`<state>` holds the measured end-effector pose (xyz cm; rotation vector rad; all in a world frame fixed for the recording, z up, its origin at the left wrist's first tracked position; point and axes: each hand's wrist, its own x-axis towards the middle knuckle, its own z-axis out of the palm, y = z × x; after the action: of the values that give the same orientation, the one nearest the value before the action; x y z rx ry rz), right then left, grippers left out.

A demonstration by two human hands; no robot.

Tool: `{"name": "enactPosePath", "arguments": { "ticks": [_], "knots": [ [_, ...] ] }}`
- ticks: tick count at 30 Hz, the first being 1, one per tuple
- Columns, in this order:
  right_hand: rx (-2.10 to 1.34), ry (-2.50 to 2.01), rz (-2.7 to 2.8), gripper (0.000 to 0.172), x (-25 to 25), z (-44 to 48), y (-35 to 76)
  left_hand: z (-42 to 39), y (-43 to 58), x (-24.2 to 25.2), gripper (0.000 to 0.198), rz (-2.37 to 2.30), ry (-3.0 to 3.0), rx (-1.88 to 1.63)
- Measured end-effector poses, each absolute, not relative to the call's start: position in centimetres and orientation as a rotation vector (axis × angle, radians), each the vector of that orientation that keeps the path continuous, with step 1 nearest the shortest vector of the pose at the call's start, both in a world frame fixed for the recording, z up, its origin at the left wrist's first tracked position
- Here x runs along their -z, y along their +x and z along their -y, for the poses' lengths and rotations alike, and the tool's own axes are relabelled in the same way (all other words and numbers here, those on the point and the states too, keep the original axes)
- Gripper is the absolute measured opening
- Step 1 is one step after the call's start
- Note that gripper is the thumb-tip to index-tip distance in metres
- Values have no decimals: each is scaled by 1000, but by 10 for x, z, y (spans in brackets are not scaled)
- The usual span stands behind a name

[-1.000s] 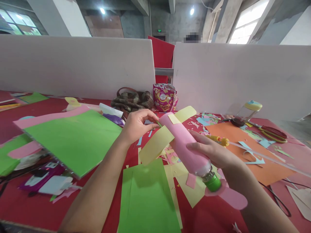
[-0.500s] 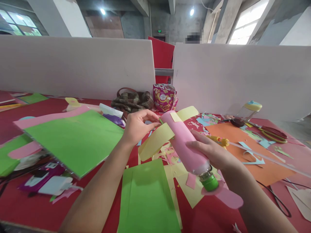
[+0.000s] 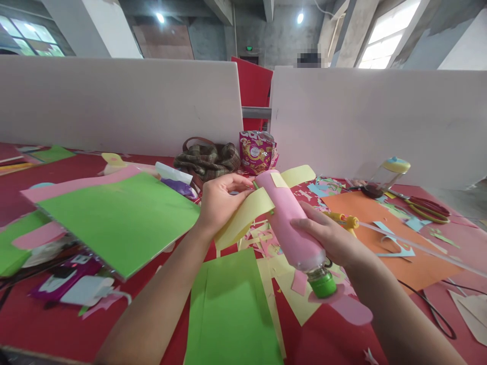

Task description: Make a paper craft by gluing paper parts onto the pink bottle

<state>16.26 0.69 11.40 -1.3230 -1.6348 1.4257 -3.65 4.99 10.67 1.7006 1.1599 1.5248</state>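
A plastic bottle (image 3: 291, 223) wrapped in pink paper is held at a slant, its green cap (image 3: 324, 285) toward me. My right hand (image 3: 329, 233) is closed around its right side. Pale yellow paper strips stick out like wings, one to the left (image 3: 243, 218) and one to the right (image 3: 299, 175); a small yellow piece (image 3: 279, 180) lies across the bottle's top. My left hand (image 3: 223, 200) is closed, thumb and fingertips together beside a green bit at the bottle's far end; what they pinch is hidden. Behind the cap shows a rounded pink paper piece (image 3: 352, 308).
Green sheets lie in front (image 3: 232, 309) and at left (image 3: 122, 218). Right of the bottle are a yellow glue gun (image 3: 348, 221), orange paper (image 3: 399, 243), scissors (image 3: 428, 209) and a clear jar (image 3: 386, 177). A plaid bag (image 3: 207, 158) and snack bag (image 3: 257, 152) stand behind.
The bottle's cap end has swung slightly left and up, with the pink piece moving along. My left hand has shifted slightly right, still at the far end.
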Motion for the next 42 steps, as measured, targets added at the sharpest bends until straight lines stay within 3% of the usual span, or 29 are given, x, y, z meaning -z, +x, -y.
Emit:
{"name": "enactPosePath", "arguments": {
  "ticks": [13, 22, 42],
  "knots": [
    [-1407, -1338, 1571, 47, -117, -4, 160, -44, -29, -107, 24, -1027, 1586, -1567],
    [-1400, -1300, 1540, 45, -114, -2, 158, -43, -22, -104, 55, -904, 1385, -1573],
    [-1183, -1436, 1609, 53, -114, 0, 151, -61, -4, -75, 75, -623, 1314, -1596]
  ]
}}
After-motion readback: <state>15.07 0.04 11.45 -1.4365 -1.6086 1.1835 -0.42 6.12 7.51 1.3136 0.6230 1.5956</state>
